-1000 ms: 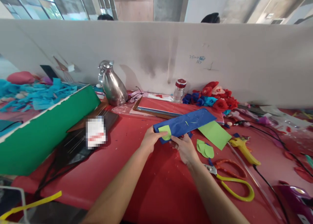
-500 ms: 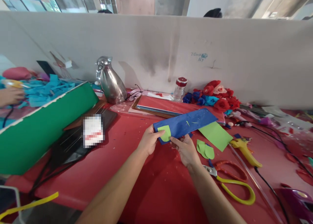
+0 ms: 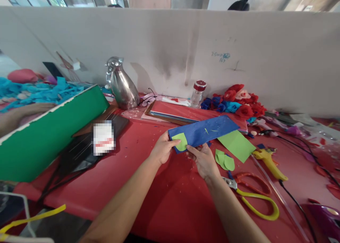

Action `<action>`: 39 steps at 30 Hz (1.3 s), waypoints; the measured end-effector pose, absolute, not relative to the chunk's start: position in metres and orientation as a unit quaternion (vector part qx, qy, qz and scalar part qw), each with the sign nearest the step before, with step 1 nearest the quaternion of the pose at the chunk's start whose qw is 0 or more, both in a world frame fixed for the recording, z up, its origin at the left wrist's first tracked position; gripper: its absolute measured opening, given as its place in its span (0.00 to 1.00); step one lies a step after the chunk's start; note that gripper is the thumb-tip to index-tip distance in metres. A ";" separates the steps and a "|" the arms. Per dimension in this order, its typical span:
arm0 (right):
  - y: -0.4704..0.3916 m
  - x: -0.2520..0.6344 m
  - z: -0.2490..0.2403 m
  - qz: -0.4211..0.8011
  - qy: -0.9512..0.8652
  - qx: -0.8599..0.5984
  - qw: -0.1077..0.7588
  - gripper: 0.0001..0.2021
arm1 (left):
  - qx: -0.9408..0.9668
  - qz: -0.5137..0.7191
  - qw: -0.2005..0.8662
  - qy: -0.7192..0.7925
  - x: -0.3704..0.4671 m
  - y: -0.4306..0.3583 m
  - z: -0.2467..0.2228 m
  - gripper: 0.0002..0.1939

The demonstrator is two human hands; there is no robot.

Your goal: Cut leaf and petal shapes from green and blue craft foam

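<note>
A long strip of blue craft sheet (image 3: pixel 198 131) is held out in front of me, slanting up to the right. On its left end lies a small green petal-shaped piece (image 3: pixel 181 142). My left hand (image 3: pixel 162 147) pinches that end, its thumb pressing the green piece onto the blue. My right hand (image 3: pixel 204 160) grips the lower edge, thumb at the green piece's corner and fingers tucked behind. Several cut green pieces (image 3: pixel 224 160) lie right of my right hand, below a green sheet (image 3: pixel 237 145). Scissors (image 3: pixel 252 193) with red and yellow handles rest by my right forearm.
A yellow glue gun (image 3: pixel 271 164) with a black cord lies at right. Behind are stacked sheets (image 3: pixel 172 110), a red-lidded jar (image 3: pixel 198 93), fabric roses (image 3: pixel 240 103) and a steel jug (image 3: pixel 122 84). At left, a green board (image 3: pixel 53 133) stands before another person's arm (image 3: pixel 23 116).
The view has shifted slightly, so everything sits a little differently in frame. My hands keep the same hold on the blue strip and green piece. The other person's hand at left has moved.
</note>
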State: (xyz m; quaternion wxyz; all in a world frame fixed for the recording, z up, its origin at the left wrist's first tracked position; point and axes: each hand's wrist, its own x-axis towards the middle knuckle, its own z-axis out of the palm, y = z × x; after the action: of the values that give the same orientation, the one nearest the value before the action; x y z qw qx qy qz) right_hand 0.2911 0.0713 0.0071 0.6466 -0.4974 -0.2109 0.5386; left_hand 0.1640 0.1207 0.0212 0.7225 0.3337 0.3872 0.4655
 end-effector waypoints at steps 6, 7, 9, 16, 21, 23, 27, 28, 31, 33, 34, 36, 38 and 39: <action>0.070 0.292 0.006 0.550 -0.205 -0.485 0.648 0.25 | 0.356 0.484 0.699 0.388 0.166 0.119 0.021 0.23; 0.070 0.292 0.006 0.553 -0.204 -0.480 0.650 0.24 | 0.361 0.483 0.698 0.385 0.166 0.119 0.021 0.25; 0.070 0.292 0.006 0.560 -0.200 -0.469 0.653 0.23 | 0.371 0.475 0.703 0.378 0.165 0.117 0.022 0.31; 0.070 0.292 0.007 0.560 -0.193 -0.473 0.652 0.23 | 0.359 0.462 0.725 0.363 0.162 0.115 0.025 0.39; 0.071 0.292 0.006 0.554 -0.199 -0.475 0.654 0.24 | 0.370 0.468 0.720 0.354 0.163 0.115 0.024 0.35; 0.071 0.292 0.006 0.553 -0.200 -0.476 0.654 0.25 | 0.366 0.467 0.722 0.355 0.163 0.115 0.025 0.34; 0.070 0.291 0.007 0.548 -0.207 -0.481 0.653 0.24 | 0.345 0.474 0.724 0.363 0.164 0.115 0.025 0.31; 0.070 0.291 0.007 0.545 -0.209 -0.482 0.653 0.24 | 0.340 0.476 0.724 0.365 0.165 0.115 0.025 0.30; 0.068 0.291 0.007 0.536 -0.213 -0.489 0.654 0.24 | 0.339 0.476 0.716 0.382 0.167 0.115 0.023 0.22; 0.069 0.290 0.005 0.528 -0.216 -0.493 0.657 0.24 | 0.354 0.468 0.696 0.413 0.168 0.114 0.021 0.17; 0.070 0.290 0.004 0.524 -0.219 -0.496 0.657 0.24 | 0.364 0.465 0.684 0.429 0.168 0.113 0.021 0.16; 0.072 0.287 0.003 0.523 -0.233 -0.507 0.644 0.24 | 0.380 0.459 0.662 0.455 0.169 0.113 0.019 0.15; 0.073 0.287 0.005 0.531 -0.254 -0.523 0.617 0.24 | 0.390 0.457 0.646 0.472 0.168 0.115 0.017 0.14; 0.072 0.289 0.008 0.538 -0.258 -0.528 0.604 0.23 | 0.394 0.457 0.637 0.480 0.168 0.116 0.016 0.13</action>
State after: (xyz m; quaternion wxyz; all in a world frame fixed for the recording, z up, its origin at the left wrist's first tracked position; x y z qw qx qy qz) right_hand 0.2892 0.0718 0.0076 0.6038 -0.5281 -0.2580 0.5384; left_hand 0.1676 0.1160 0.0159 0.6365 0.3937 0.4803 0.4573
